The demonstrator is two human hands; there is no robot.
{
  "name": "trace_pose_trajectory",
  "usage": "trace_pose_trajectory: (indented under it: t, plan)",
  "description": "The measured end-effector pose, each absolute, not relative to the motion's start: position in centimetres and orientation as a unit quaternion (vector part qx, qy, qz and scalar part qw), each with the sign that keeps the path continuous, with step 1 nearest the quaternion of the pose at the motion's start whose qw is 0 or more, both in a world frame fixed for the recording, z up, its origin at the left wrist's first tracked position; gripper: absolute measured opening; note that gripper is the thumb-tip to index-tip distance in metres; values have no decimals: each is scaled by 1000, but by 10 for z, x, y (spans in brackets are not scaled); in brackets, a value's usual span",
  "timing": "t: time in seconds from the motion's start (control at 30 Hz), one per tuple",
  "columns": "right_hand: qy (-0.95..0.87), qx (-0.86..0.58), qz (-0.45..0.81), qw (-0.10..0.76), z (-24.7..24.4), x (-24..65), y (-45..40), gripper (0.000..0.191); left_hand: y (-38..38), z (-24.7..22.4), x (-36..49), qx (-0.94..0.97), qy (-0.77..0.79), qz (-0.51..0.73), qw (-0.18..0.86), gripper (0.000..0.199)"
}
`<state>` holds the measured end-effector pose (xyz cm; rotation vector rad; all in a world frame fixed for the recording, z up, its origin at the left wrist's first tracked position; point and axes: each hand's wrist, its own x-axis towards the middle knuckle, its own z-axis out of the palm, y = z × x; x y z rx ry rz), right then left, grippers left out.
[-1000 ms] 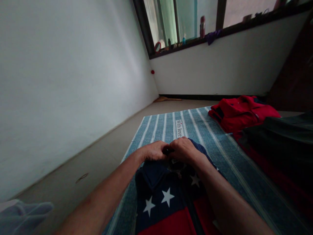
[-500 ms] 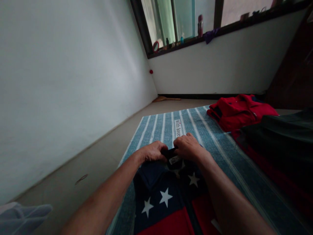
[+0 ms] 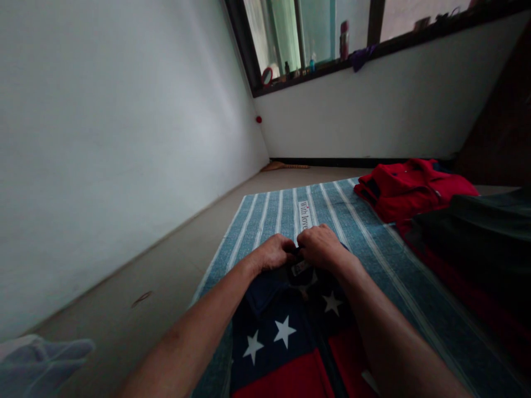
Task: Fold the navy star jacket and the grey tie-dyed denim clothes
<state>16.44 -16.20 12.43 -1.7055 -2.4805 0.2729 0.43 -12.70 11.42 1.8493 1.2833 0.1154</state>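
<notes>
A navy and red jacket point(image 3: 282, 359) with white stars and a dark front zip lies on a blue striped cloth point(image 3: 249, 221). My left hand point(image 3: 276, 251) is closed on the left side of its collar, the fingertips pinching the dark fabric. Right beside it, my right hand point(image 3: 321, 246) grips the collar's other side, knuckles up. The two hands almost touch at the back of the neck. Just below them a pale label point(image 3: 300, 267) shows inside the collar. My right forearm covers part of the jacket's right side.
Folded red garments point(image 3: 410, 188) lie at the cloth's far right, with dark green clothing point(image 3: 481, 232) nearer. Whitish fabric point(image 3: 45, 362) is at lower left. A thin loop point(image 3: 142, 298) lies on the floor. A wall point(image 3: 124, 138) rises on the left; bottles and a mirror point(image 3: 267, 76) stand on the sill.
My left hand has slid right along the collar, closer to my right hand, which stays at its place on the collar. The camera view has shifted slightly.
</notes>
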Motion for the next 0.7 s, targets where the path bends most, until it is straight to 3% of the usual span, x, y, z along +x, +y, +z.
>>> trace_pose_trajectory:
  t: [0.47, 0.7]
  plan:
    - [-763, -635, 81, 90, 121, 174, -161, 26, -129, 100, 4, 682, 561, 90, 461, 15]
    - [-753, -647, 77, 94, 118, 172, -160, 28, -125, 105, 7, 696, 554, 73, 451, 11]
